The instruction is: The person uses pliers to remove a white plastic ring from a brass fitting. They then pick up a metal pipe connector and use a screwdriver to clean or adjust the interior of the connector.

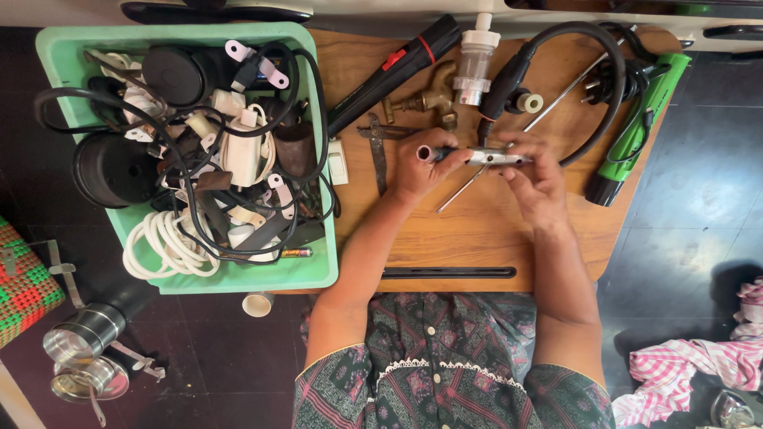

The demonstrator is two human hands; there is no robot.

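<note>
Both hands closed on a small metal tool (485, 157) above the wooden counter (477, 230): left hand (420, 171) gripping its pink-tipped end, right hand (534, 179) pinching the other. Near a brass tap (429, 99), right of a green bin (306, 270) of cables.

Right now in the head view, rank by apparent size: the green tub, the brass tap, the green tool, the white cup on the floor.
1. Green tub, by far the largest.
2. Green tool.
3. Brass tap.
4. White cup, smallest; it sits lower, on the floor, so it may look smaller than it is.
</note>
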